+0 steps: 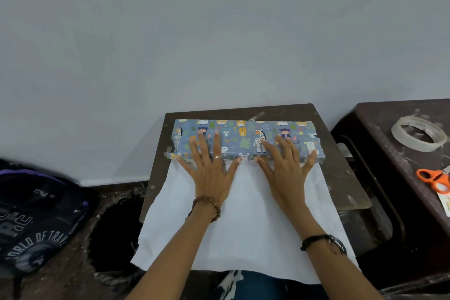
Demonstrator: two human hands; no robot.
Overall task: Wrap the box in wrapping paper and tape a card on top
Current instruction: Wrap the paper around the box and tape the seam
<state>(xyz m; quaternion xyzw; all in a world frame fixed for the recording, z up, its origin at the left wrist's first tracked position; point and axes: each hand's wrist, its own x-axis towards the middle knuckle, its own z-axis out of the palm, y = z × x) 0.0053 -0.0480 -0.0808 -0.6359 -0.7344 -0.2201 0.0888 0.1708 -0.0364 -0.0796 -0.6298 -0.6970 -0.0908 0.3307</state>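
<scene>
A flat box lies across the far part of a small dark table, covered on top by blue wrapping paper with cartoon animals. The paper's white underside stretches from the box toward me and hangs over the table's near edge. My left hand lies flat with spread, straight fingers on the box's left half. My right hand lies the same way on the right half. Both thumbs sit along the box's near edge. No card is clearly seen.
A second dark table stands at the right with a roll of clear tape, orange-handled scissors and a paper strip. A dark backpack lies on the floor at the left. A plain wall rises behind.
</scene>
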